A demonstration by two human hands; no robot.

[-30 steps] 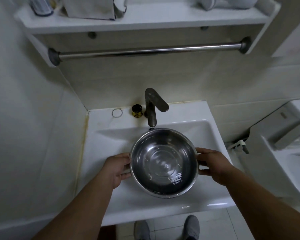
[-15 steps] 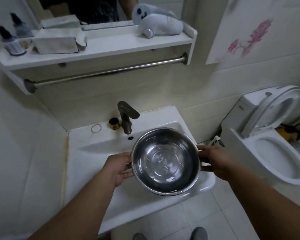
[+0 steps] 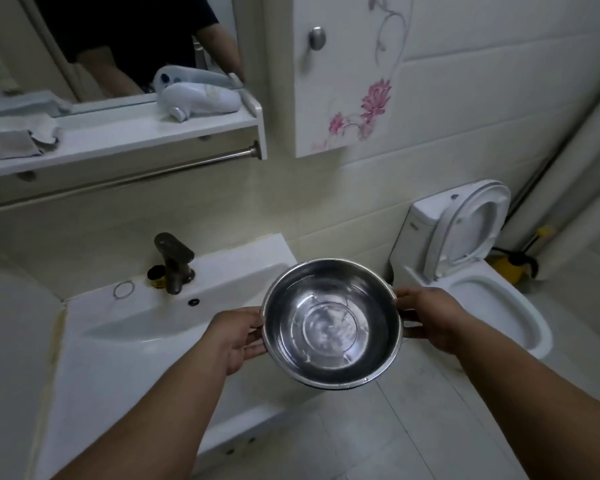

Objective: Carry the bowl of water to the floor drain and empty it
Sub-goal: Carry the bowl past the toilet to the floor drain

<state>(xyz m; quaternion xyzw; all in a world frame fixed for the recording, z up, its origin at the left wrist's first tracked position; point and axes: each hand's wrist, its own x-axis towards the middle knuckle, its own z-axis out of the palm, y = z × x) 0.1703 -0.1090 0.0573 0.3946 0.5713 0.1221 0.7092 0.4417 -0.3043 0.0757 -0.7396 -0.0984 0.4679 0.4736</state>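
A round steel bowl (image 3: 331, 323) with shallow water in it is held level in the air, past the right end of the white sink (image 3: 125, 344) and above the tiled floor. My left hand (image 3: 236, 336) grips its left rim and my right hand (image 3: 430, 318) grips its right rim. No floor drain shows in this view.
A dark tap (image 3: 174, 261) and a small dark jar (image 3: 157, 274) stand at the back of the sink. An open toilet (image 3: 482, 289) is to the right, with a yellow object (image 3: 510, 265) behind it. Above are a shelf (image 3: 125, 140), a towel bar and a flowered cabinet (image 3: 347, 74). Pale tiles (image 3: 413, 427) lie below.
Both hands have carried the bowl out of the sink basin and to the right, off the sink's edge. The view has swung right, bringing the toilet and the cabinet into sight.
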